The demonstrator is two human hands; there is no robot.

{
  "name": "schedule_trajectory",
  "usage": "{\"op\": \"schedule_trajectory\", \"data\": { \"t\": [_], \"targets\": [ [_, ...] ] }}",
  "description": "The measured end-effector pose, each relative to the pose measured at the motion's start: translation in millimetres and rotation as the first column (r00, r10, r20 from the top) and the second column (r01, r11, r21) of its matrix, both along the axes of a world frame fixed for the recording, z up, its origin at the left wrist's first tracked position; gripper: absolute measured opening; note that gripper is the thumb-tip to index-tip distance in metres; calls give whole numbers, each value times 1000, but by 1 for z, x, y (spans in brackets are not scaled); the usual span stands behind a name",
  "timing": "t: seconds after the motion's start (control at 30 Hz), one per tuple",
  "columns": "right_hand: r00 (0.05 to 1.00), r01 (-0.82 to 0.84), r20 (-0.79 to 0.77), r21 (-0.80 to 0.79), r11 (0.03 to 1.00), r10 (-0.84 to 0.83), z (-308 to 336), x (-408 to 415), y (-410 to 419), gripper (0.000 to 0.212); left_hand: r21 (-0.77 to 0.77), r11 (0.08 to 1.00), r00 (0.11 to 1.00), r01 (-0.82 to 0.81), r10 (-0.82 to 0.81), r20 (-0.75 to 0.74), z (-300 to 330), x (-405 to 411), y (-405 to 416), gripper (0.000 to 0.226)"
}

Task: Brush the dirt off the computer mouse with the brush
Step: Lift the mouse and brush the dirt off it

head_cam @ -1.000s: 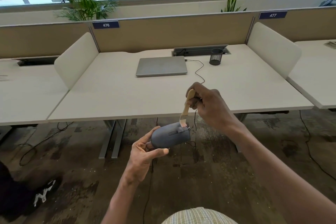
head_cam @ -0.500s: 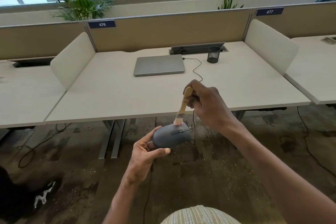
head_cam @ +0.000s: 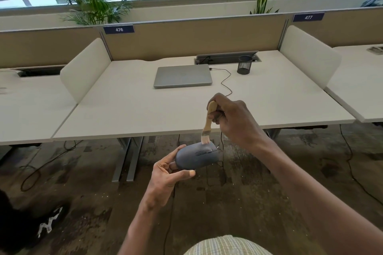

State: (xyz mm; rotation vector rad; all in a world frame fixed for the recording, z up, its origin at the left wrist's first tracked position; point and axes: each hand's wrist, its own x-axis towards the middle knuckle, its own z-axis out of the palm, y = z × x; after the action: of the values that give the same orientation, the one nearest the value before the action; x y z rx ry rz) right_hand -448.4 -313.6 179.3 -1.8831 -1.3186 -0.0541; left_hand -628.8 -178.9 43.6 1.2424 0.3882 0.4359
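Behind the mouse (head_cam: 196, 156), closed laptop (head_cam: 182, 75).

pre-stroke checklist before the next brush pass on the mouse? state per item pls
1. Left hand grips the mouse at its rear end: ok.
2. Right hand holds the brush by its wooden handle: ok.
3. Bristles touch the mouse's top near the front: ok.
4. Mouse held in the air in front of the desk, over the floor: ok.
5. Dirt left on the mouse: cannot tell, too small to see.
6. Laptop closed and far from the brushing: ok.
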Motion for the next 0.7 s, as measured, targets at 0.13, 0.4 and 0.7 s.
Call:
{"op": "schedule_trajectory", "data": {
  "t": [0.13,0.4,0.7],
  "targets": [
    [998,56,-5,60,997,-56,1,-1,-4,24,6,1000,1000,-6,6,3,0,0,2,74],
    [1000,-10,28,-54,998,11,4,-2,-4,30,7,1000,1000,5,-5,0,-3,6,1,78],
    [999,45,17,26,999,-46,7,-5,-9,28,1,1000,1000,5,-5,6,-5,6,6,77]
  ]
}}
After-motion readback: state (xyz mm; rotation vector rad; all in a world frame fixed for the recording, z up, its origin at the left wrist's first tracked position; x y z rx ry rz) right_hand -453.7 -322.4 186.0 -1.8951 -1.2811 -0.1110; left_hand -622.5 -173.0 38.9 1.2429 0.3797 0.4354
